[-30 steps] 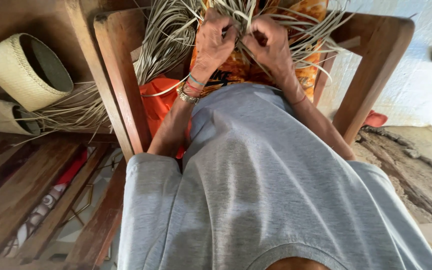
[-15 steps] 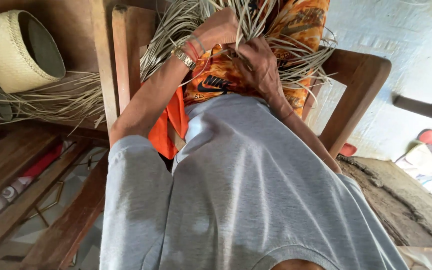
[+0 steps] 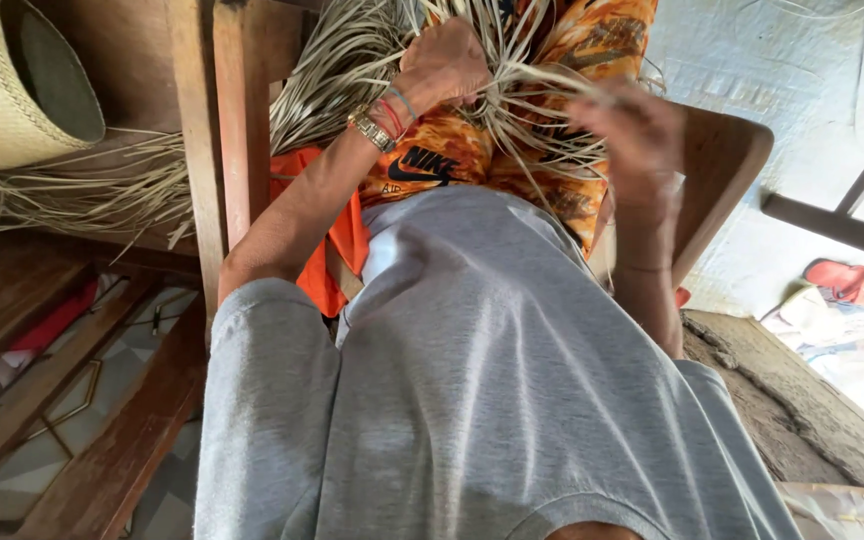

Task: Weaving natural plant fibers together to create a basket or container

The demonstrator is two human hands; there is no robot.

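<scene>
Nearest you, over your lap, your right hand was blurred; I could not tell its grip. Beyond, your left hand clenched the pale straw strands, their long axis fanning toward the chair's left arm. Dry strands could snap if bent sharply.

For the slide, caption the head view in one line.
Seated person's left hand grips pale straw strips on the lap while the right hand pulls one strand aside.
</scene>
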